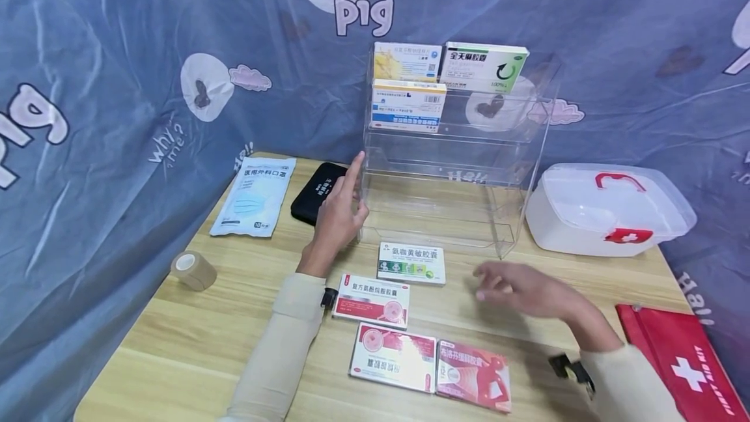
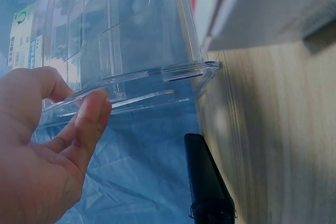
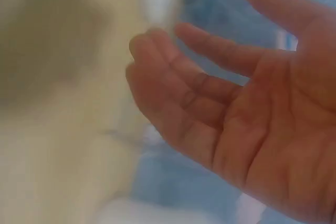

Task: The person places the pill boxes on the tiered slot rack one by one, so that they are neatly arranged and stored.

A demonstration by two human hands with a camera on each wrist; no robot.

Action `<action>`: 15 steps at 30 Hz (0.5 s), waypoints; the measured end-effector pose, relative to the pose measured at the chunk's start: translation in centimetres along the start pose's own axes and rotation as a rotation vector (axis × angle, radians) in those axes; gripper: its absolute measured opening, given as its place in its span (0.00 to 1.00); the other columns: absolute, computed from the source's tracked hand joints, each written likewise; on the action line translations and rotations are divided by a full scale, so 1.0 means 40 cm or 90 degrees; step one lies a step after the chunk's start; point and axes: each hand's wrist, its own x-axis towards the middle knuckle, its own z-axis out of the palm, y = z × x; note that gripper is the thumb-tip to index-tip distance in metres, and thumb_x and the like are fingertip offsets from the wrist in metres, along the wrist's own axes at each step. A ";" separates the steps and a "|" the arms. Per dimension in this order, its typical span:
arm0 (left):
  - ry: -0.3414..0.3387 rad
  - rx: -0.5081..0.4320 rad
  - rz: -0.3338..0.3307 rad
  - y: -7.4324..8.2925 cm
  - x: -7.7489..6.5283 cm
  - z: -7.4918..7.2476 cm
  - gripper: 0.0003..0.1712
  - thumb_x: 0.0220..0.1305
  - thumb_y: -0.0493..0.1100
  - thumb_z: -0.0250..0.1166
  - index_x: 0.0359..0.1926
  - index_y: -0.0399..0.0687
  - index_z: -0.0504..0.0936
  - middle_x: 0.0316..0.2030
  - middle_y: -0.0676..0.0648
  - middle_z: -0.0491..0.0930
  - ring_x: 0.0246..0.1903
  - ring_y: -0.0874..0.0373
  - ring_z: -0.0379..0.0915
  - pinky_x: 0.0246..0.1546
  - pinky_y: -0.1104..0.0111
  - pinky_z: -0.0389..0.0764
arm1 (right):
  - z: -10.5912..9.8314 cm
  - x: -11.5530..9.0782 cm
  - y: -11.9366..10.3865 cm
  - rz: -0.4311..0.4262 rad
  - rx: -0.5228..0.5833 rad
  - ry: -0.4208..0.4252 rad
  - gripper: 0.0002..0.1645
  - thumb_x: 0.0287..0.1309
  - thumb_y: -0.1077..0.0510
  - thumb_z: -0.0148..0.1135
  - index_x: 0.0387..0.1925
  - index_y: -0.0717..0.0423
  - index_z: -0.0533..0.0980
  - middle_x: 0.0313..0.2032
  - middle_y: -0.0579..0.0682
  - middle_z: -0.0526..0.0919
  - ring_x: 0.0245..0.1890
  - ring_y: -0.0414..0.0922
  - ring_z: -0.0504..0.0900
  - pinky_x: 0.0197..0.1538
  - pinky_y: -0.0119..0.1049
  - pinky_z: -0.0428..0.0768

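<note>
A clear acrylic display rack [image 1: 433, 155] stands at the back of the table. My left hand [image 1: 340, 213] is at its left side and pinches the edge of the side panel, with fingers and thumb on either side of it in the left wrist view. Two medicine boxes stand on the top tier, a yellow-white one [image 1: 407, 62] and a green-white one [image 1: 485, 67]. A blue-white box [image 1: 407, 107] stands one tier lower at the left. My right hand [image 1: 527, 288], palm empty and fingers loosely bent, hovers above the table right of a green-white capsule box [image 1: 411, 263].
Nearer lie two red-white boxes [image 1: 372, 301] and a pink-red box [image 1: 473, 376]. On the left are a mask packet [image 1: 253, 197], a black case [image 1: 316, 193] and a tan bandage roll [image 1: 193, 270]. On the right are a white lidded box [image 1: 609, 210] and a red first-aid pouch [image 1: 682, 357].
</note>
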 end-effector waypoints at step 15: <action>-0.003 -0.004 -0.010 0.001 0.001 0.002 0.59 0.66 0.29 0.66 0.88 0.69 0.48 0.60 0.39 0.80 0.50 0.45 0.85 0.38 0.53 0.86 | 0.230 -0.186 0.062 0.163 0.145 -0.005 0.38 0.57 0.44 0.80 0.62 0.51 0.72 0.48 0.49 0.73 0.46 0.34 0.69 0.42 0.26 0.77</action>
